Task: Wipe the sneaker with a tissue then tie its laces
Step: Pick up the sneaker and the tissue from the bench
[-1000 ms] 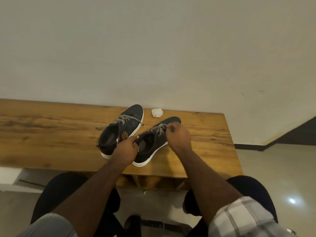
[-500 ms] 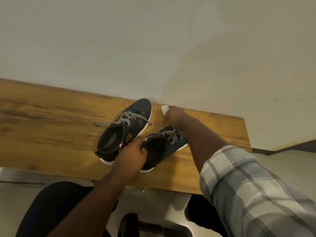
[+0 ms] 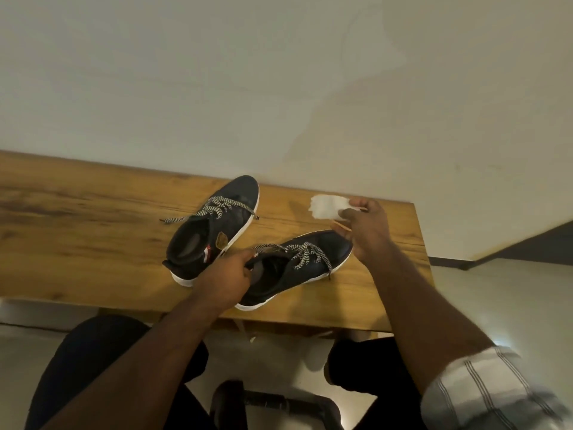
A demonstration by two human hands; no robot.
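Note:
Two dark sneakers with white soles and black-and-white laces lie on the wooden table. The nearer sneaker has loose laces; my left hand grips its collar at the heel opening. The farther sneaker lies to its left, laces loose, one end trailing left. My right hand is raised just above the nearer sneaker's toe and pinches a crumpled white tissue between thumb and fingers.
A pale wall runs directly behind the table. The table's right end lies just beyond my right hand. Below the front edge are my knees, a black chair base and a light floor.
My right hand reached past the nearer sneaker to the tissue by the wall, picked it up, and now holds it raised to the right. My left hand kept its hold on the sneaker.

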